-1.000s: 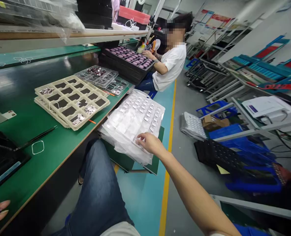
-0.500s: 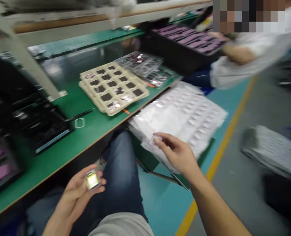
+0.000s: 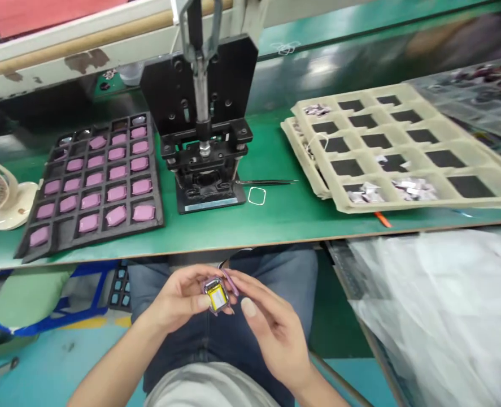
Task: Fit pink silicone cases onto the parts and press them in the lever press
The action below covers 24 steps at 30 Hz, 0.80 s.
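Observation:
Above my lap, my left hand (image 3: 180, 302) grips a small smartwatch case (image 3: 216, 295) between thumb and fingers. Its open side faces up, showing a yellow and silver block inside a dark frame. Right beside it, my right hand (image 3: 275, 328) holds a thin purple cover (image 3: 231, 282) tilted on edge against the case's right side. The right fingers lie along the cover; the thumb is bent near it. Whether the cover is joined to the case is hidden.
On the green bench (image 3: 271, 226) stand a black tray (image 3: 70, 229) of purple watch cases, a black press (image 3: 203, 147) and a cream compartment tray (image 3: 343, 200) with small parts. Tweezers (image 3: 271, 182) and a white frame-shaped ring (image 3: 257, 196) lie between. White sheets (image 3: 436, 282) are at right, a fan (image 3: 0, 192) at left.
The view has swung left to the press. My right hand has come from over the white sheets to the case in my left hand. The hands are now together above my lap.

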Each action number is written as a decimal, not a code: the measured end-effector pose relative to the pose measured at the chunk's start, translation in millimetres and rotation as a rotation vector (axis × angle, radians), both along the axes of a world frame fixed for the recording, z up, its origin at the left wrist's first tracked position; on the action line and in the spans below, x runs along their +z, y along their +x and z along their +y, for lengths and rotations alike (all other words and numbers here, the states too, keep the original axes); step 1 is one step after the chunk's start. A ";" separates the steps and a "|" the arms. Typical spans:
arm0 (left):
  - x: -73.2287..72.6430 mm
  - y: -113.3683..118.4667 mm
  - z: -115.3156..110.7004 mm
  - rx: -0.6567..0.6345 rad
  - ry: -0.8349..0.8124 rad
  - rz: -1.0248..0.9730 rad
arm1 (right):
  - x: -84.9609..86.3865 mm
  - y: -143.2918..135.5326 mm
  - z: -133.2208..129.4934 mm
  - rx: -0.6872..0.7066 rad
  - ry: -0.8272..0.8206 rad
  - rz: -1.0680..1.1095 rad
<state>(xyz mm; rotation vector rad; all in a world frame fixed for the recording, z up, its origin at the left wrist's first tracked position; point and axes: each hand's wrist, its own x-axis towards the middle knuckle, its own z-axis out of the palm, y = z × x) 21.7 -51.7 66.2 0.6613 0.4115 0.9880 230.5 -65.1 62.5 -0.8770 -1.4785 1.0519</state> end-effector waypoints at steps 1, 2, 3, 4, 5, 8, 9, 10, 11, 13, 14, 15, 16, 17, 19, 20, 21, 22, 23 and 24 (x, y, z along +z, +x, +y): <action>-1.6 -2.5 1.0 0.007 0.013 0.022 | 0.7 -2.1 0.2 -0.006 -0.071 0.032; -3.3 -4.7 1.7 0.007 0.022 0.042 | 1.6 -4.0 0.7 -0.009 -0.162 0.067; -4.9 -6.8 2.2 -0.001 0.030 0.059 | 2.5 -5.4 1.5 -0.001 -0.266 0.107; -6.3 -8.7 2.4 -0.014 0.032 0.073 | 3.2 -6.1 2.6 0.025 -0.376 0.151; -7.3 -10.5 2.3 -0.034 0.031 0.083 | 3.7 -6.2 3.8 0.062 -0.479 0.198; -8.4 -14.5 1.8 -0.082 0.020 0.075 | 3.8 -3.7 7.7 0.167 -0.671 0.316; -8.4 -15.3 1.8 -0.092 0.017 0.064 | 3.6 -2.7 8.8 0.189 -0.693 0.346; -8.4 -15.9 2.1 -0.097 0.014 0.049 | 3.3 -2.0 9.9 0.207 -0.704 0.369; -8.5 -16.4 2.5 -0.099 0.012 0.034 | 3.1 -1.7 10.8 0.221 -0.707 0.385; -9.3 -17.1 3.6 -0.097 0.006 0.014 | 2.7 -2.4 12.4 0.238 -0.710 0.393; -10.0 -17.4 4.1 -0.095 0.000 0.010 | 2.3 -3.4 13.1 0.237 -0.716 0.384; -10.6 -17.7 4.5 -0.093 -0.007 0.010 | 1.8 -4.6 13.5 0.231 -0.724 0.375; -11.2 -17.9 4.6 -0.091 -0.012 0.010 | 1.0 -5.8 13.6 0.224 -0.737 0.374; -11.5 -18.1 4.6 -0.088 -0.016 0.009 | 0.1 -6.9 13.3 0.220 -0.748 0.384; -11.4 -18.2 4.0 -0.066 -0.020 0.008 | -1.5 -8.5 11.2 0.189 -0.712 0.393; -10.9 -18.1 3.6 -0.042 -0.016 0.015 | -1.8 -8.8 9.4 0.148 -0.638 0.372; -10.4 -17.9 3.1 -0.006 -0.007 0.034 | -1.6 -9.0 7.2 0.096 -0.525 0.313; -9.9 -17.6 2.7 0.040 0.007 0.065 | -0.7 -9.1 5.0 0.043 -0.382 0.221; -9.4 -17.4 2.2 0.087 0.024 0.106 | 0.8 -9.2 2.8 0.000 -0.225 0.113; -9.1 -17.2 1.7 0.130 0.044 0.148 | 2.8 -9.4 1.0 -0.026 -0.080 0.008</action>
